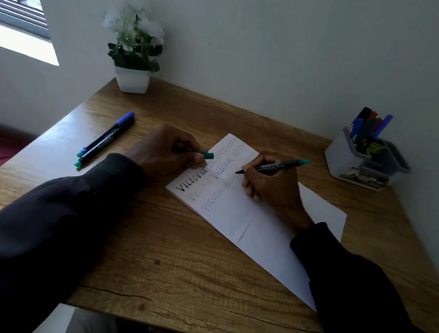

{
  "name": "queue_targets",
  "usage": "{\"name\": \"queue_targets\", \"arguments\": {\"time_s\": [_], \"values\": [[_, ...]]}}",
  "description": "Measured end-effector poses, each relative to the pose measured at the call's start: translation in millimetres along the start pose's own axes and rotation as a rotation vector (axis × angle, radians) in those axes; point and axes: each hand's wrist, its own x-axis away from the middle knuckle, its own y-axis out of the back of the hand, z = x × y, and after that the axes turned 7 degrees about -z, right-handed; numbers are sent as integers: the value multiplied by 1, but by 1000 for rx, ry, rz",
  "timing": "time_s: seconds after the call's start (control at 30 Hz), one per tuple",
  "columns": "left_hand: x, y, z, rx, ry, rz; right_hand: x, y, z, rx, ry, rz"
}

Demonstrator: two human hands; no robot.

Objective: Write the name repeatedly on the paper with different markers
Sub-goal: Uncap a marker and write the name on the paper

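A white sheet of paper (258, 224) lies slanted on the wooden desk, with the name "Victoria" written on it in several rows and colours. My right hand (270, 188) grips a black marker with a green end (280, 167), its tip just above the paper at the third row. My left hand (166, 150) rests at the paper's upper left edge and pinches the green cap (206, 155).
Two markers (105, 138) lie side by side at the desk's left. A grey-white holder (349, 161) with several markers stands at the far right. A potted white-flowered plant (131, 75) sits at the back left by the wall. The desk (175, 270) ends near me.
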Motion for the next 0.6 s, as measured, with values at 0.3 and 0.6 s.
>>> {"name": "queue_targets", "arguments": {"time_s": [0.3,0.6], "values": [[0,-1,-1,0,10,5,-1,0,1,49,10,23],[1,-1,-2,8,16,4,-2,1,0,48,5,-2]]}}
